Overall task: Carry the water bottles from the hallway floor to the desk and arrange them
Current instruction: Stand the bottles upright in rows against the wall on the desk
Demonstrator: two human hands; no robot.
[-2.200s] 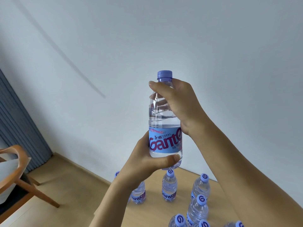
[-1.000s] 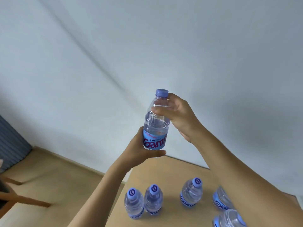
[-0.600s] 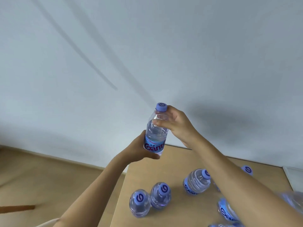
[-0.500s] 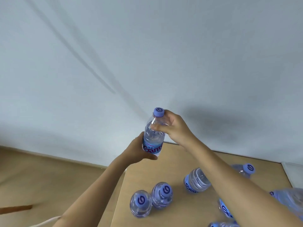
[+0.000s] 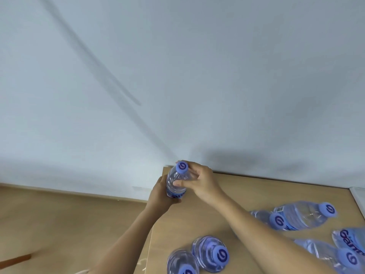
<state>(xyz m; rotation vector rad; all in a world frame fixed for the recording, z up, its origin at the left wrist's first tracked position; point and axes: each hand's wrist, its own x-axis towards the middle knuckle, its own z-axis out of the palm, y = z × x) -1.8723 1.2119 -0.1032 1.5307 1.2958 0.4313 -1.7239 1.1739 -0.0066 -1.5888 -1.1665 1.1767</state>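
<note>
lowered since half a second ago, the held bottle (image 5: pixel 176 181) now sits at the desk's (image 5: pixel 246 196) far left corner, close to the wall (image 5: pixel 177 76), where earlier it was up in front of the wall. whether its base touches the wood cannot be told. both hands have come down with it. the left hand (image 5: pixel 159 195) wraps the lower body around the blue label, fingers curled under and around it. the right hand (image 5: pixel 199 181) holds the upper part just below the blue cap (image 5: pixel 182 168), thumb across the clear shoulder and fingers curled behind the neck. the bottle stands nearly upright, cap tilted a little toward the camera. nearer the camera, two bottles (image 5: pixel 197 256) stand touching near the desk's left edge, and a cluster of others (image 5: pixel 308 216) stands to the right, partly behind the right forearm. wood floor (image 5: pixel 69 220) lies to the left of the desk.
</note>
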